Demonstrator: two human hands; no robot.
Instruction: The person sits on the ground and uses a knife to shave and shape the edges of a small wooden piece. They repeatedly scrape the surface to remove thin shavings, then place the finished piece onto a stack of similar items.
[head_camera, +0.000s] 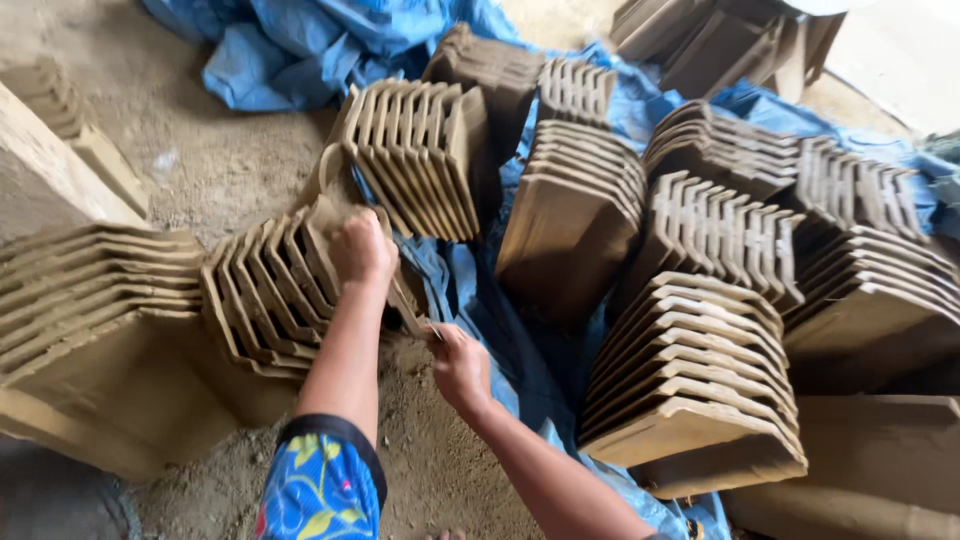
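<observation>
Here both hands, left (362, 248) and right (460, 365), grip closed, pinch one thin, sandy-brown clay tile (335, 215).

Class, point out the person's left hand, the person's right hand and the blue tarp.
left hand (362, 248), head view, on the knuckles.
right hand (460, 366), head view, on the back of the hand.
blue tarp (300, 45), head view, on a crumpled fold.

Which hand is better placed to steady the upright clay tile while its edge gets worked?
Left. The left hand already grips the top of the upright clay tile by the leaning stack. The right hand sits lower, at the tile's bottom edge, apparently holding a thin tool.
</observation>
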